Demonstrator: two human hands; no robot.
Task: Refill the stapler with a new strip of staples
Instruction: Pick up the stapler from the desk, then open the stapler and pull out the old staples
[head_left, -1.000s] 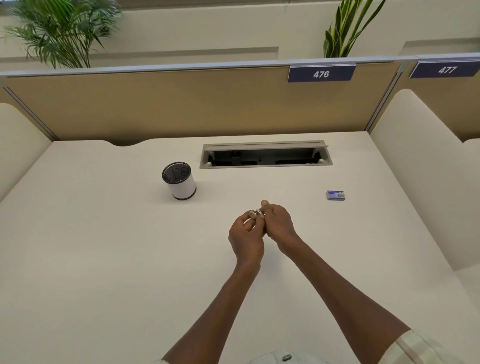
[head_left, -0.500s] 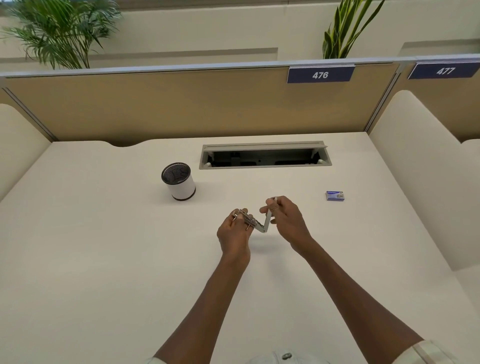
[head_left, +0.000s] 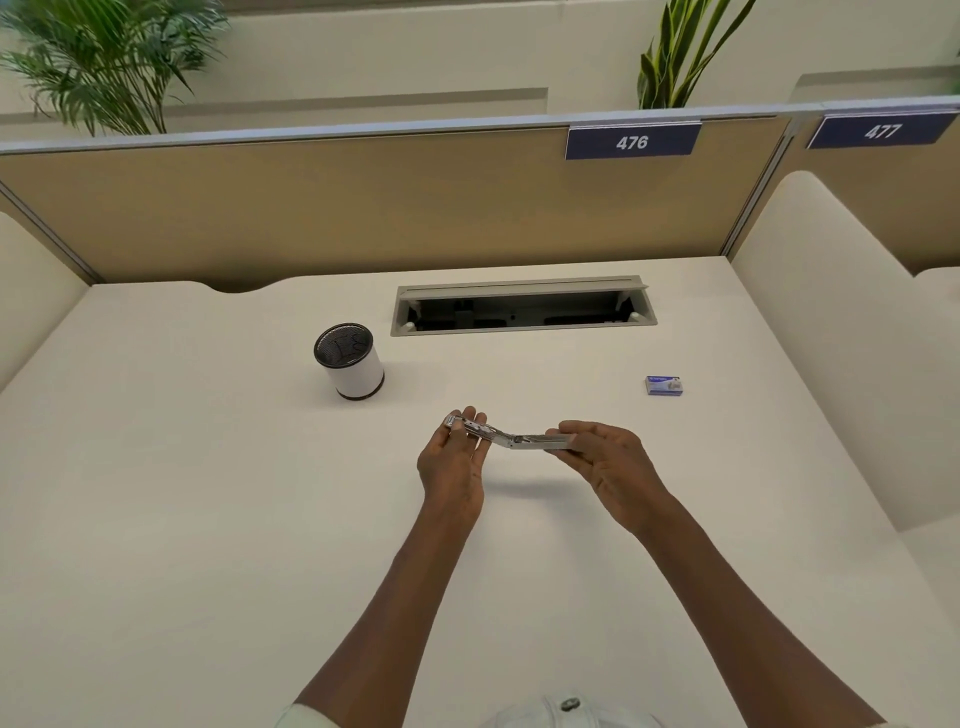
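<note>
Since half a second ago the stapler (head_left: 511, 438) has swung from a sharp V to nearly flat — its two arms now spread wide above the counter (head_left: 208, 519). My left hand (head_left: 453, 460) holds its grip pinched on the arm toward 9 o'clock; my right hand (head_left: 605, 460) clasps the other arm. At 2 o'clock from my hands lies the staple box (head_left: 663, 385), well apart; at 10 o'clock stands a mesh-topped cup (head_left: 350, 361).

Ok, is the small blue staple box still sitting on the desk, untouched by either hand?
Yes, the small blue staple box lies alone on the white desk, while the left hand and right hand hold the opened silver metal stapler.
</note>
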